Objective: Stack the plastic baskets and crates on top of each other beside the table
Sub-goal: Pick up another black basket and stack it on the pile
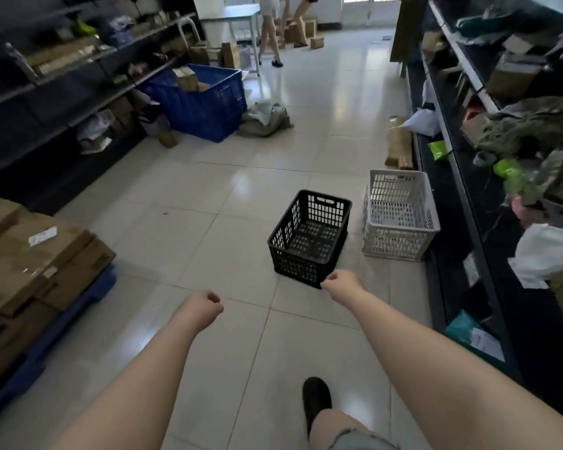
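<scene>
So we're basically at the start here: nothing is stacked yet as far as we can see. The black basket (309,237) sits empty on the floor tiles, with the white basket (400,216) just beside it by the foot of the right-hand shelving, and the big blue crate (202,102) is well apart by the left-hand shelves with cardboard boxes in it. Our left hand (207,306) and right hand (338,282) are both curled into loose fists holding nothing, the right one near the black basket's nearest corner. No readable labels or brands anywhere; everything's too blurry.
</scene>
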